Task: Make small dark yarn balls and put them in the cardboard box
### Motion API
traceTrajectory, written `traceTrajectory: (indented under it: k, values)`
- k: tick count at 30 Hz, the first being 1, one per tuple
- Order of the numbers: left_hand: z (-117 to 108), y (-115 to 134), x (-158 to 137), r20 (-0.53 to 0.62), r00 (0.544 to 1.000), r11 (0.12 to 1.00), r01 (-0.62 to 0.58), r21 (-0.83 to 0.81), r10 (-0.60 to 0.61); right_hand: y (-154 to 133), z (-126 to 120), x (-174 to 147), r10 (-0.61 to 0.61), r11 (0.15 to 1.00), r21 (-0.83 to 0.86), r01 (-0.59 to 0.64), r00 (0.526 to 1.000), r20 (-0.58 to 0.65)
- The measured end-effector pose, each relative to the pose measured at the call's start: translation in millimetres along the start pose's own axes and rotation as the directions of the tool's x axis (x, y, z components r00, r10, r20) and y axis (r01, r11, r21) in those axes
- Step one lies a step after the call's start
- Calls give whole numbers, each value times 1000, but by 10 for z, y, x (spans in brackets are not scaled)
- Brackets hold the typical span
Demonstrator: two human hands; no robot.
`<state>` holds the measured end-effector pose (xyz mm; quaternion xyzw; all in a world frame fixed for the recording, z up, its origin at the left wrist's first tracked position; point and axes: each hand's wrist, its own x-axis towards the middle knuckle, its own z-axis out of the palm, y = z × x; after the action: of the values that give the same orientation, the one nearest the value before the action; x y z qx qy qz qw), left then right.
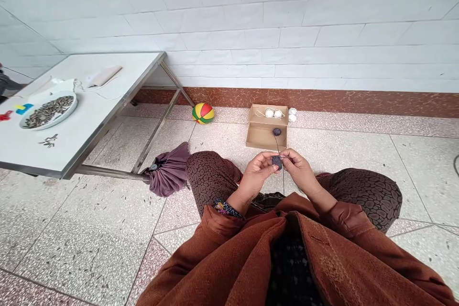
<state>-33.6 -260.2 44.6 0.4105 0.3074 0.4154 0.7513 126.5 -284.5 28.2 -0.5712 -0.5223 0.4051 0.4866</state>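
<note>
Between my knees, my left hand [258,168] pinches a small dark grey crochet piece [276,162] between thumb and fingers. My right hand [294,165] is closed at the right edge of the piece, thumb against fingertips; whether a thin hook sits in it is too small to tell. A strand of dark yarn runs from the fingertips up to a dark grey yarn ball [277,132]. That ball lies in the lower half of an open cardboard box [258,139] on the floor. White yarn balls [273,113] rest in the box's lid half.
Two more white balls [292,114] lie right of the box. A colourful ball [203,113] sits by the wall. At left stands a table [139,64] bearing a plate [73,111] of seed shells and a cloth [105,76]. A purple bag [170,169] slumps beside the table leg.
</note>
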Motion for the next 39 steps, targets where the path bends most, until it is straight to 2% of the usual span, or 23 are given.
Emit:
traceTrajectory:
  k: [5, 9, 13, 17, 21, 25, 28, 33, 36, 39]
  values:
    - [-28, -18, 44, -148, 989, 986, 0, -165, -25, 70, 26, -53, -121, 980, -157, 120, 993, 4]
    - [-61, -34, 72, -245, 968, 974, 0, -227, -57, 126, 44, -127, -259, 907, -315, 279, 960, 105]
    - [-75, -80, 73, -299, 954, 993, -5, -118, -31, 85, 12, -152, -376, 798, -403, 448, 893, 249]
    - [-64, -106, 47, -228, 973, 999, -10, 35, 18, -22, -66, -49, -464, 722, -424, 547, 837, 289]
    - [-58, -97, 26, -112, 994, 997, -9, 76, 17, -38, -145, 133, -499, 730, -406, 550, 835, 232]
    - [-64, -103, 33, -19, 999, 997, 51, 57, -50, 77, -168, 257, -487, 804, -337, 490, 868, 99]
    - [-60, -98, 46, 26, 996, 996, 85, 15, -86, 180, -134, 245, -424, 855, -305, 420, 904, 58]
    - [-28, -45, 55, -22, 996, 996, 83, -5, -84, 277, -37, 92, -379, 877, -299, 376, 924, 50]
    - [14, -17, 52, -54, 994, 996, 90, -29, -92, 285, -20, 26, -404, 854, -337, 397, 913, 50]
    - [56, -7, 58, -98, 992, 995, 75, -69, -81, 265, -34, -20, -423, 812, -399, 426, 901, 100]
